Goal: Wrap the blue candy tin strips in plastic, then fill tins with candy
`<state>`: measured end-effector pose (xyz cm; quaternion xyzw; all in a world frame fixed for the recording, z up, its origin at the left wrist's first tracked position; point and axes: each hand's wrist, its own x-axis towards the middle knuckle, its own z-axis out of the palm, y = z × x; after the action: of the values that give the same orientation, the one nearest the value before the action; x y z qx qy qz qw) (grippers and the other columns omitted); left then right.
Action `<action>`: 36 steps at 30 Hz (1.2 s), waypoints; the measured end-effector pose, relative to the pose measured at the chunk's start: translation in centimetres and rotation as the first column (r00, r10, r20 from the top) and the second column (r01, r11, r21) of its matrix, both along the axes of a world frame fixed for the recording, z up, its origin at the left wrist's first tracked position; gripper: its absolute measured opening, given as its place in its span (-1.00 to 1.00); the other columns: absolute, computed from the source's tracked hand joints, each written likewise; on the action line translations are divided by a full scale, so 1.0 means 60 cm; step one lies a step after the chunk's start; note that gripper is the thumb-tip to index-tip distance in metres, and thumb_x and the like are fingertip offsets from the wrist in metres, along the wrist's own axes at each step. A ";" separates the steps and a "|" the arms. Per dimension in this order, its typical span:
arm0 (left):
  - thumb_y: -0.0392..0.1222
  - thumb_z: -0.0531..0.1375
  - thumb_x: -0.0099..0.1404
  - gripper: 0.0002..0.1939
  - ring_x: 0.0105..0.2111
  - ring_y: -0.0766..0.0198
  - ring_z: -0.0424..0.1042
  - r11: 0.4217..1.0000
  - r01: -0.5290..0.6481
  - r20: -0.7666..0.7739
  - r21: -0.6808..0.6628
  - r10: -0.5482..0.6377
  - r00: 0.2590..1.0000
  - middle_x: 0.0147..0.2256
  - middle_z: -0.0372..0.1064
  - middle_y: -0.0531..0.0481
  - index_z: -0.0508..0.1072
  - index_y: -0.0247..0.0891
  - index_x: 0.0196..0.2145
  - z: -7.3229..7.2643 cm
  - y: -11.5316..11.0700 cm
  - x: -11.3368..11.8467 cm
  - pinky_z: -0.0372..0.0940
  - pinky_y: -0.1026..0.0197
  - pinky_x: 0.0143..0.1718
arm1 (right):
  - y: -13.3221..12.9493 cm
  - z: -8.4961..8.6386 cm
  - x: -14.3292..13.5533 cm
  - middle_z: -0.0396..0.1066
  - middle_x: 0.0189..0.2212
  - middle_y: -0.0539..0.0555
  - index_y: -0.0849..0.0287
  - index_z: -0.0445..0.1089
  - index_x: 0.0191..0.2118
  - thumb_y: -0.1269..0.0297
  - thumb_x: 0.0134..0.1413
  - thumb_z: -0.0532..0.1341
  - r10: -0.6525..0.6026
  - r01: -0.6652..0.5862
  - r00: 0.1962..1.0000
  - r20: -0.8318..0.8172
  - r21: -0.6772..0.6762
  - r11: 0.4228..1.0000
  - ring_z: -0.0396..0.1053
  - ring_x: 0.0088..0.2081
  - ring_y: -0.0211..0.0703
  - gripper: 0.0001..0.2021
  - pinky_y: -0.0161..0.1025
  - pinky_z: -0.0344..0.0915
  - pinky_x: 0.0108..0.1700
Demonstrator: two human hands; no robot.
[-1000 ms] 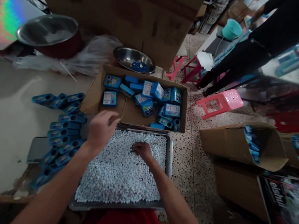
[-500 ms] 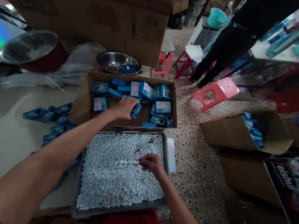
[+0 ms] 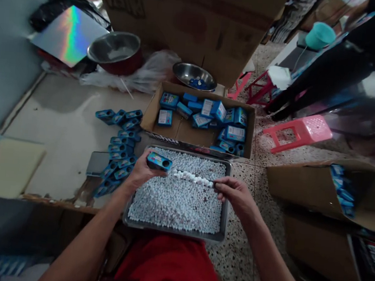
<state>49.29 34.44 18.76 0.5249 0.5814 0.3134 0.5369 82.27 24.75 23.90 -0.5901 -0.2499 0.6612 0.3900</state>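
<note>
My left hand [image 3: 141, 170] grips a small blue box [image 3: 155, 158] over the tray's left side, a dark round hole showing in the box's upper face. In my right hand [image 3: 234, 191], thumb and fingers pinch the end of a thin strip that carries a row of white pellets [image 3: 193, 178]. The row's left end points at the box, a short gap apart. Below both hands lies a dark tray [image 3: 225, 213] full of small pale pellets [image 3: 175, 205]. Behind it, a cardboard carton [image 3: 183, 133] contains several blue boxes [image 3: 218, 111].
Several blue boxes [image 3: 118, 155] with holes stand on the table at left. A steel bowl [image 3: 180, 72] holds blue pieces behind the carton. A pink stool [image 3: 316, 127], a carton [image 3: 297, 180] and a person's dark-clothed legs [image 3: 315, 68] are at right.
My left hand has come back from the carton to the tray with the blue box. My right hand has lifted the strip, now bearing pellets, off the pile. The view has swung left.
</note>
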 end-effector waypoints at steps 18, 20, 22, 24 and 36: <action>-0.40 0.37 0.04 -0.65 -0.15 0.10 0.42 0.937 0.227 -0.345 0.264 -0.128 0.930 -0.23 0.40 0.00 0.38 -0.16 -0.25 -0.073 -0.096 -0.003 0.30 0.12 -0.06 | 0.038 -0.027 -0.104 0.45 -0.65 -0.02 0.23 0.63 -0.30 0.25 -0.03 0.31 0.200 -0.271 0.854 0.480 0.082 0.959 0.38 -0.64 -0.29 -0.80 -0.37 0.28 -0.56; -0.41 0.35 0.05 -0.68 -0.15 0.10 0.41 0.941 0.222 -0.316 0.257 -0.135 0.939 -0.24 0.39 0.00 0.38 -0.17 -0.26 -0.083 -0.097 0.000 0.29 0.12 -0.07 | 0.039 -0.011 -0.120 0.45 -0.65 -0.03 0.21 0.64 -0.30 0.34 -0.01 0.24 0.215 -0.340 0.778 0.591 0.107 0.934 0.39 -0.63 -0.29 -0.79 -0.38 0.25 -0.56; -0.38 0.33 0.07 -0.70 -0.16 0.12 0.41 0.948 0.207 -0.290 0.242 -0.133 0.948 -0.24 0.39 0.01 0.39 -0.18 -0.25 -0.091 -0.099 0.001 0.29 0.13 -0.08 | 0.034 0.001 -0.121 0.47 -0.62 -0.02 0.19 0.64 -0.29 0.37 0.00 0.22 0.210 -0.370 0.742 0.637 0.128 0.920 0.40 -0.61 -0.29 -0.77 -0.39 0.25 -0.54; -0.36 0.34 0.07 -0.68 -0.16 0.13 0.41 0.959 0.182 -0.258 0.219 -0.123 0.958 -0.22 0.39 0.01 0.40 -0.18 -0.22 -0.099 -0.101 0.000 0.29 0.13 -0.08 | 0.020 0.006 -0.102 0.49 -0.59 -0.01 0.19 0.64 -0.24 0.32 0.05 0.24 0.187 -0.340 0.757 0.627 0.134 0.931 0.41 -0.59 -0.27 -0.78 -0.37 0.28 -0.52; -0.26 0.41 -0.02 -0.58 0.06 0.10 0.50 0.997 0.078 0.050 0.015 -0.079 0.996 -0.01 0.54 -0.08 0.40 -0.17 -0.19 -0.112 -0.122 -0.016 0.35 0.06 0.11 | -0.098 -0.240 0.050 0.46 -0.67 0.02 0.20 0.58 -0.45 -0.09 -0.36 0.45 -0.016 0.075 0.836 0.549 -0.085 0.994 0.38 -0.63 -0.18 -0.57 -0.29 0.31 -0.56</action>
<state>48.30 27.14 12.02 0.5426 0.5443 0.3090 0.5601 85.26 18.89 9.50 -0.7793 -0.3025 0.4677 0.2870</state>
